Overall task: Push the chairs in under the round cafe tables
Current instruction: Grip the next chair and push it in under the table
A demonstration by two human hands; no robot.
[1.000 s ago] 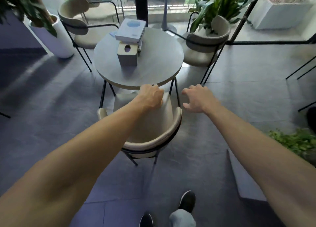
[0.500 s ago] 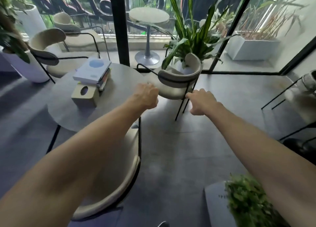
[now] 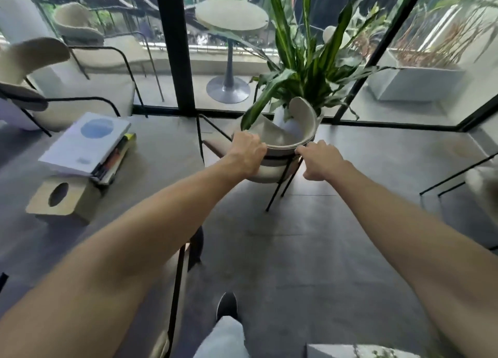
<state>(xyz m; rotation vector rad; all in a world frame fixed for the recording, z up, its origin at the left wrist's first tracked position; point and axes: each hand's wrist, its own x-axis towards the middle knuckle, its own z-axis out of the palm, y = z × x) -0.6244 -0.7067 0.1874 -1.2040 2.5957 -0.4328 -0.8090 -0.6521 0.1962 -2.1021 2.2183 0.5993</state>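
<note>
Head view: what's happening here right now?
A person has both hands on the curved back of a cream chair beside the round table. The left hand is in a grip over the top edge; the right hand closes on the back's other end. The chair stands out from the table, near a potted plant. Books and a tissue box sit on the table.

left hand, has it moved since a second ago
Yes. The left hand has gone from the near chair at the table to the backrest of the chair by the plant.
</note>
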